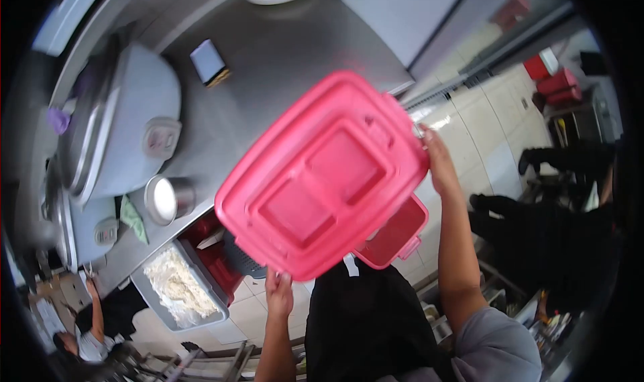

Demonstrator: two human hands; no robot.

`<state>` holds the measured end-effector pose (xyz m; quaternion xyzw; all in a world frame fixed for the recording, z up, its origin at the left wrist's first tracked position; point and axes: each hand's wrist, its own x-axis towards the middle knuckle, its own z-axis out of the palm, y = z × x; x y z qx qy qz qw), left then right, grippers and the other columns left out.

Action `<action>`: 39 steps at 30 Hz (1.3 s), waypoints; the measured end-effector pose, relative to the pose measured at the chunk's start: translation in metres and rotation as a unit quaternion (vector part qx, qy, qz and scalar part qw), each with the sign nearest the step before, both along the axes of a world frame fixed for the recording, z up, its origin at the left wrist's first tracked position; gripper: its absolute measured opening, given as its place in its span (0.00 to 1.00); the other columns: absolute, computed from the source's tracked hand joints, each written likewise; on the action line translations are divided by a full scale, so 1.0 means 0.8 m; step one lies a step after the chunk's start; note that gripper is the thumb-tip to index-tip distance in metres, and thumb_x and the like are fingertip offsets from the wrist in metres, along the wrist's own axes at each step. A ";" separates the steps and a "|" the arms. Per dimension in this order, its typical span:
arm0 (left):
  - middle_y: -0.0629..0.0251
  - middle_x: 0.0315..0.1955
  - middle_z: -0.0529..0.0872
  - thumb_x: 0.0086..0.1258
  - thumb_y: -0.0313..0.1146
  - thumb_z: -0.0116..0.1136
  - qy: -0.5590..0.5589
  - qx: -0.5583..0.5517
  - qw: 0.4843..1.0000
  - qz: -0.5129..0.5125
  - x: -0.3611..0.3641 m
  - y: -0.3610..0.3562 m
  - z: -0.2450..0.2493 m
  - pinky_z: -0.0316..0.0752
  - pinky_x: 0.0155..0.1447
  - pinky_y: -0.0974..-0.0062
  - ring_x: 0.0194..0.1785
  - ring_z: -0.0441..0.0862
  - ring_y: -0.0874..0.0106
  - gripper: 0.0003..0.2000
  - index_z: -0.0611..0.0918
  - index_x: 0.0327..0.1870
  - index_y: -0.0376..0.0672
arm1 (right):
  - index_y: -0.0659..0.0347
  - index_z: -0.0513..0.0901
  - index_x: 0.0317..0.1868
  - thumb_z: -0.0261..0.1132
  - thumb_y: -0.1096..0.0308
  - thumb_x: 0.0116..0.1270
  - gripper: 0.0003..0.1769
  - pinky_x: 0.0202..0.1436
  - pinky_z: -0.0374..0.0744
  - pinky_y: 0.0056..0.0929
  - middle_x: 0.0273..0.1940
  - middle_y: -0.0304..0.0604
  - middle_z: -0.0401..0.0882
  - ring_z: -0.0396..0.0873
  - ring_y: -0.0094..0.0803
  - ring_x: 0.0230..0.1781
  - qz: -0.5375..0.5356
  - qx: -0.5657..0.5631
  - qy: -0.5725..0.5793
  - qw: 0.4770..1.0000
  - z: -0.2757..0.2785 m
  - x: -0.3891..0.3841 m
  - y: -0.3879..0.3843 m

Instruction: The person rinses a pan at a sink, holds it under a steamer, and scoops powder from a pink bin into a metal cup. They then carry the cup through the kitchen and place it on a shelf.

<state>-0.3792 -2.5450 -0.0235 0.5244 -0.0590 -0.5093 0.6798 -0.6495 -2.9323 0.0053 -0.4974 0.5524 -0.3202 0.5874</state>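
Observation:
A large pink-red plastic lid [295, 211] with two recessed rectangles is held up in front of me, tilted. My left hand [279, 293] grips its lower edge, and my right hand [437, 155] grips its right edge. Under the lid, partly hidden by it, a red bin [400, 234] shows near my dark apron. To the left, a grey tub [218, 318] holds a pale, whitish mass. Part of a darker red container [225, 275] lies between that tub and the lid.
On the steel table [268, 43] are a phone-like object [208, 61], a metal canister with white contents [163, 201] and a green cloth [134, 219]. Large lidded vessels [144, 97] stand at left. One person [94, 342] is at lower left; others in dark clothing [550, 241] are at right.

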 end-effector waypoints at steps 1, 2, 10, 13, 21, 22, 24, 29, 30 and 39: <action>0.59 0.72 0.69 0.73 0.18 0.50 -0.011 0.028 0.999 -0.027 -0.005 0.029 0.001 0.61 0.76 0.65 0.72 0.69 0.65 0.32 0.58 0.78 0.37 | 0.64 0.68 0.73 0.59 0.48 0.77 0.35 0.74 0.63 0.33 0.68 0.48 0.72 0.68 0.36 0.69 0.040 -0.005 0.003 0.999 -0.001 -0.017 0.023; 0.59 0.72 0.69 0.72 0.18 0.50 -0.025 0.055 0.997 -0.054 -0.008 0.052 0.003 0.61 0.76 0.65 0.73 0.69 0.65 0.32 0.58 0.78 0.36 | 0.65 0.66 0.74 0.59 0.49 0.77 0.35 0.75 0.61 0.32 0.68 0.49 0.72 0.67 0.36 0.71 0.082 -0.010 0.005 0.997 -0.002 -0.035 0.049; 0.64 0.61 0.78 0.71 0.26 0.62 -0.067 0.252 0.922 -0.286 0.033 0.072 -0.059 0.69 0.65 0.74 0.61 0.75 0.74 0.34 0.61 0.78 0.36 | 0.63 0.66 0.72 0.65 0.54 0.75 0.34 0.61 0.77 0.31 0.59 0.48 0.79 0.79 0.31 0.57 -0.173 0.247 -0.052 0.952 -0.185 -0.197 0.291; 0.69 0.52 0.81 0.72 0.29 0.62 -0.309 0.270 0.811 -0.417 0.079 -0.007 -0.155 0.72 0.54 0.78 0.50 0.77 0.77 0.35 0.62 0.78 0.37 | 0.61 0.65 0.72 0.67 0.53 0.73 0.35 0.60 0.78 0.34 0.59 0.48 0.78 0.78 0.33 0.56 -0.285 0.264 -0.067 0.919 -0.238 -0.193 0.331; 0.41 0.69 0.70 0.78 0.40 0.45 -0.457 0.251 0.740 -0.425 0.076 -0.243 -0.229 0.62 0.76 0.59 0.71 0.68 0.49 0.26 0.65 0.77 0.48 | 0.60 0.66 0.70 0.70 0.48 0.70 0.38 0.39 0.80 0.30 0.53 0.45 0.79 0.81 0.30 0.45 -0.394 0.266 -0.029 0.880 -0.276 -0.133 0.346; 0.40 0.67 0.72 0.78 0.40 0.44 -0.475 0.260 0.738 -0.403 0.077 -0.245 -0.249 0.62 0.75 0.58 0.70 0.69 0.45 0.26 0.66 0.77 0.48 | 0.59 0.66 0.69 0.70 0.47 0.69 0.38 0.39 0.80 0.31 0.53 0.45 0.79 0.81 0.30 0.44 -0.404 0.273 -0.022 0.873 -0.275 -0.132 0.344; 0.40 0.60 0.75 0.78 0.40 0.45 -0.530 0.271 0.712 -0.374 0.068 -0.245 -0.258 0.65 0.74 0.58 0.67 0.71 0.45 0.26 0.67 0.76 0.48 | 0.54 0.64 0.69 0.70 0.40 0.65 0.41 0.48 0.79 0.40 0.54 0.42 0.75 0.78 0.34 0.45 -0.374 0.294 -0.009 0.880 -0.271 -0.136 0.345; 0.43 0.63 0.70 0.78 0.41 0.46 -0.539 0.371 0.680 -0.331 0.022 -0.239 -0.201 0.68 0.69 0.56 0.65 0.72 0.47 0.26 0.66 0.76 0.51 | 0.54 0.67 0.58 0.71 0.41 0.65 0.34 0.48 0.79 0.40 0.48 0.41 0.74 0.75 0.33 0.43 -0.275 0.419 0.003 0.866 -0.257 -0.148 0.353; 0.43 0.63 0.70 0.78 0.41 0.46 -0.537 0.373 0.680 -0.331 0.024 -0.233 -0.208 0.68 0.69 0.56 0.65 0.72 0.47 0.26 0.66 0.76 0.51 | 0.54 0.67 0.58 0.71 0.41 0.65 0.34 0.48 0.79 0.40 0.48 0.41 0.74 0.75 0.33 0.43 -0.273 0.420 0.005 0.865 -0.254 -0.152 0.352; 0.45 0.74 0.62 0.75 0.50 0.57 -0.439 0.294 0.820 -0.218 0.012 -0.156 -0.290 0.71 0.68 0.55 0.69 0.71 0.54 0.42 0.45 0.82 0.53 | 0.59 0.67 0.69 0.73 0.43 0.62 0.44 0.60 0.76 0.52 0.65 0.52 0.71 0.73 0.46 0.62 -0.167 0.421 0.159 0.877 -0.266 -0.151 0.352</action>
